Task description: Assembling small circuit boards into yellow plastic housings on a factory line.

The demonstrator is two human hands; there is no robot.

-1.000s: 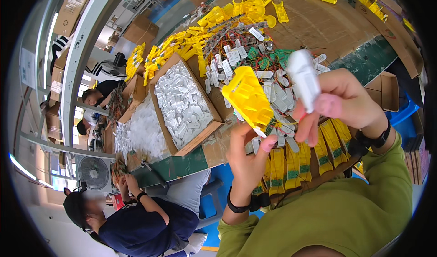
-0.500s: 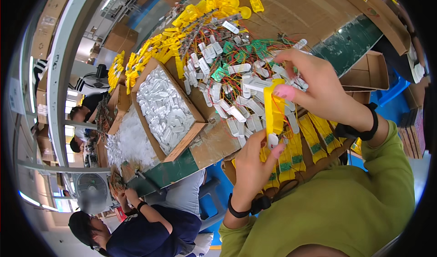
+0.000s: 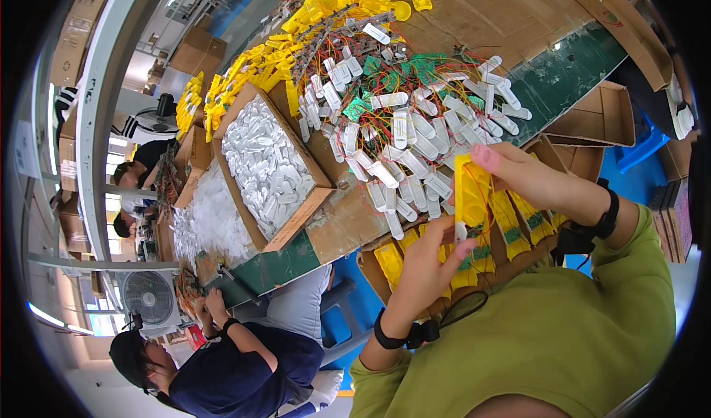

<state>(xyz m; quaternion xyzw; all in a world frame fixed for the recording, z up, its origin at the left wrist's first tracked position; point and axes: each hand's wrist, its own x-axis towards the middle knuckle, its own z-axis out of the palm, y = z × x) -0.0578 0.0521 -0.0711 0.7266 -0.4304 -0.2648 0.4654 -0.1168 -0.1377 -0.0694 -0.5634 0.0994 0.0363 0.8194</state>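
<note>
A yellow plastic housing (image 3: 469,193), with thin red wires along its right side, is held upright between my hands. My left hand (image 3: 424,271) pinches its lower end, where a small white piece (image 3: 461,232) shows at the fingertips. Closed over its upper end is my right hand (image 3: 535,179), thumb in front and the other fingers mostly hidden. Just beneath my hands, several more yellow housings with green circuit boards (image 3: 512,234) lie in a cardboard box (image 3: 370,271). Beyond lies a pile of white plastic pieces (image 3: 424,145) with red and yellow wires.
A cardboard tray (image 3: 300,216) of small white parts stands left of the wired pile. Yellow parts (image 3: 255,73) are heaped behind it. Brown cardboard (image 3: 511,7) covers much of the green table (image 3: 566,70). A co-worker (image 3: 237,366) sits at the lower left.
The yellow housing has moved down and slightly right, off the wired pile and over the box. My right hand has come lower; the white piece at the housing's top no longer shows.
</note>
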